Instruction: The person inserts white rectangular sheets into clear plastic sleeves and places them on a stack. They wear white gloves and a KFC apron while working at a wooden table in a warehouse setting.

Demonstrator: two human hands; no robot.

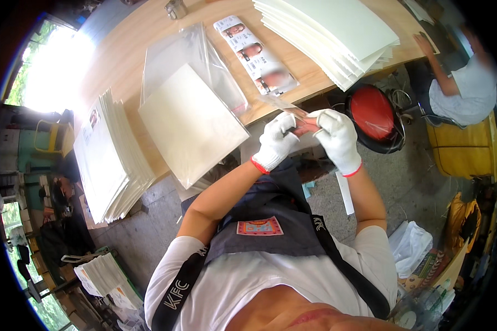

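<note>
My left hand and my right hand meet just off the table's near edge. Both wear white knit gloves with red cuffs, and the fingertips are bare. Between their closed fingers is a thin, partly see-through printed strip, seen nearly edge-on. Just beyond it lies a pile of long printed label strips with portrait pictures. To the left, a cream board lies partly over clear plastic sleeves and juts past the table edge.
On the wooden table stand a stack of white boards at the far right and another stack at the left. A small metal jar is at the back. A red-topped stool and a seated person are on the right.
</note>
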